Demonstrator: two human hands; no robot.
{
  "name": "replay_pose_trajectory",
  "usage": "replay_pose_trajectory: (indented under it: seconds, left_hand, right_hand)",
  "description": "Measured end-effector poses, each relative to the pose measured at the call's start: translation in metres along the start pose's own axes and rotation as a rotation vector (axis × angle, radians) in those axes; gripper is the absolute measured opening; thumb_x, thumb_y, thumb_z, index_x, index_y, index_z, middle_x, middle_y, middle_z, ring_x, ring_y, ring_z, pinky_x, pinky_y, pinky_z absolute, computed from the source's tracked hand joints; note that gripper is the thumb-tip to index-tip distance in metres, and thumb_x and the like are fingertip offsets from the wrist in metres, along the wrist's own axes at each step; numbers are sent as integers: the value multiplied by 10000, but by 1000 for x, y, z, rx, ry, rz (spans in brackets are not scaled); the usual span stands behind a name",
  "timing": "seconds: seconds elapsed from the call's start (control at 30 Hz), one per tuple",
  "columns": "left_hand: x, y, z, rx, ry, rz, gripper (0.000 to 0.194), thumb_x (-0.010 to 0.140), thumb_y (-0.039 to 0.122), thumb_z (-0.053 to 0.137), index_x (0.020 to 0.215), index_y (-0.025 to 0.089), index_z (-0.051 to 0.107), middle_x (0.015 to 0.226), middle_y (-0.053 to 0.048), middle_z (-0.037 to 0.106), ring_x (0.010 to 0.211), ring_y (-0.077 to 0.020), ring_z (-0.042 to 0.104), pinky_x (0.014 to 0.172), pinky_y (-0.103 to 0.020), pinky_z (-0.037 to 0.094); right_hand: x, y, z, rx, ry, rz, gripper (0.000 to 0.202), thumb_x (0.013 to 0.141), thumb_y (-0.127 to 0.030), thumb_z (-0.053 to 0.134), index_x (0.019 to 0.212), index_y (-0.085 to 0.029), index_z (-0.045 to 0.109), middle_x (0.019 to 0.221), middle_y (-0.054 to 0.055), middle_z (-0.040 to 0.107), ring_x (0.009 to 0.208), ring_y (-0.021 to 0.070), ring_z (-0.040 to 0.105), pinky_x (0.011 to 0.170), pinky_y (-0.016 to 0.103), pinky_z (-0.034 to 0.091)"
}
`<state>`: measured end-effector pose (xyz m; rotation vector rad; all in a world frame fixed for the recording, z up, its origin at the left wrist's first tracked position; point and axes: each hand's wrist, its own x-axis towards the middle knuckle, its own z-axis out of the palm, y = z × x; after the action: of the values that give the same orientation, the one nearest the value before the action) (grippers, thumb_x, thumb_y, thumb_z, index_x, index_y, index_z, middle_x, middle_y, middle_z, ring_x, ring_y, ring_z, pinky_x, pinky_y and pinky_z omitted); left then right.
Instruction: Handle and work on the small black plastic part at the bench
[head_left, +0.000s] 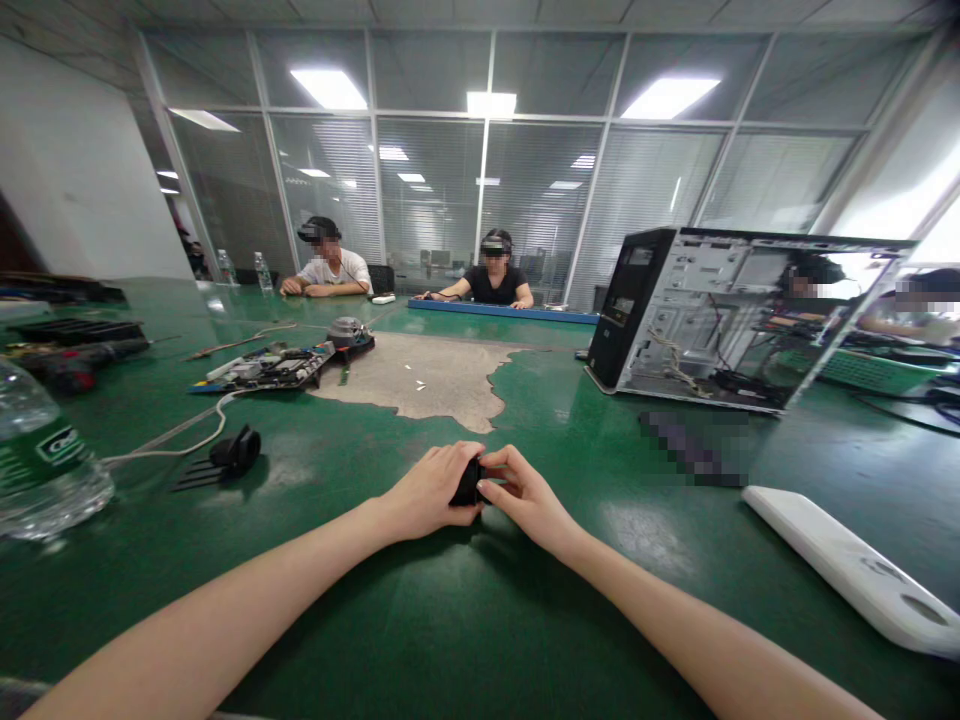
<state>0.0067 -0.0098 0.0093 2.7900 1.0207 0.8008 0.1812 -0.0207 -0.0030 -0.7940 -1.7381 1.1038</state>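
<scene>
One small black part [468, 484] at near center, gripped from left by curled left hand [431, 490], pinched at right end by right hand [525, 490]. Mostly covered; can't tell exact type, nor whether touching green tabletop [450, 640]. Might slip and drop from uneven twisting or pulling between hands; might also crack from too hard a pinch.

On the green table [465, 640] — circuit board [266, 368], computer case [634, 315], bottle [49, 455].
</scene>
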Motion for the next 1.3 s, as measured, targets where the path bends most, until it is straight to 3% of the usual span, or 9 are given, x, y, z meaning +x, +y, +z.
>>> replay_pose_trajectory:
  seconds: [0.3, 0.6, 0.87, 1.1, 1.3]
  left_hand:
    - [0, 1, -1, -9, 10, 9, 567, 711, 260, 579, 1196, 183, 294, 1155, -97, 481, 1017, -251, 491, 850, -386, 394]
    - [0, 0, 0, -3, 2, 3, 583, 701, 254, 588, 1193, 188, 282, 1137, -85, 483, 999, -245, 494, 852, -384, 390]
    - [0, 1, -1, -11, -2, 0, 579, 700, 252, 588, 1193, 190, 289, 1147, -86, 485, 1013, -249, 488, 854, -385, 387]
    - [0, 0, 1, -5, -1, -6, 585, 684, 238, 596, 1185, 192, 296, 1133, -81, 489, 983, -244, 499, 842, -380, 388]
    - [0, -1, 1, -3, -6, -7, 583, 696, 251, 587, 1191, 187, 287, 1134, -81, 487, 985, -241, 496, 847, -375, 386]
  right_hand:
    - [1, 1, 0, -51, 4, 61, 277, 763, -261, 562, 1015, -211, 458, 1019, 47, 516, 910, 159, 545, 745, 307, 492]
    - [0, -2, 0, -19, 6, -4, 163, 761, -255, 571, 889, -210, 480, 919, 12, 514, 942, 165, 551, 733, 277, 486]
    - [0, 0, 0, -66, 16, 63, 277, 766, -237, 554, 1021, -207, 448, 991, 46, 524, 911, 162, 551, 752, 315, 492]
    - [-2, -4, 1, -3, -3, -6, 189, 751, -222, 573, 901, -212, 458, 930, 10, 506, 919, 154, 553, 757, 292, 487]
    - [0, -2, 1, -53, 22, 10, 193, 761, -241, 563, 921, -209, 458, 954, 26, 510, 950, 166, 544, 723, 283, 495]
